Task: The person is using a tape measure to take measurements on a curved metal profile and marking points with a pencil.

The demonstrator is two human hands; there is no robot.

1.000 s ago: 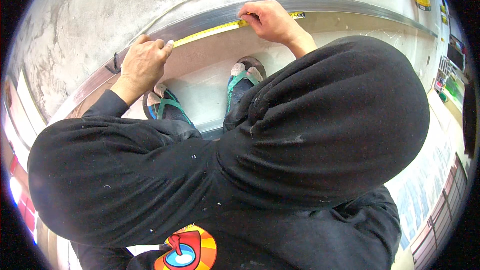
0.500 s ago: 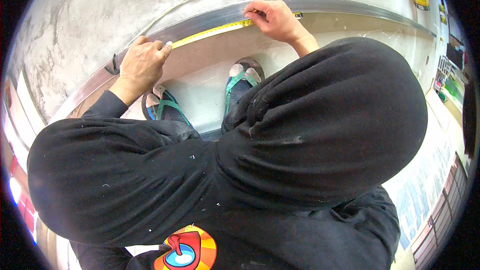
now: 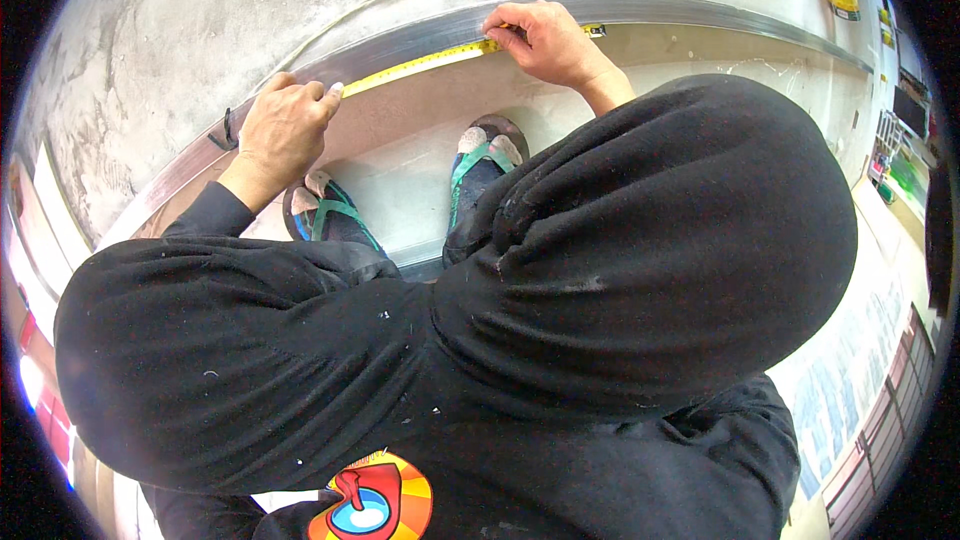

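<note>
Yellow tape measure (image 3: 425,62), thin flat strip, stretched along grey metal rail (image 3: 700,12) at upper centre. Left hand (image 3: 283,127) grip closed, pinching its left end; right hand (image 3: 545,40) fingers press its right part down.

Tape measure (image 3: 415,64) along metal rail (image 3: 700,12), between both hands.

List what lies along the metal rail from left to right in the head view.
Small black clip on the rail → left hand → stretched yellow tape measure → right hand → bare run of the metal rail.
</note>
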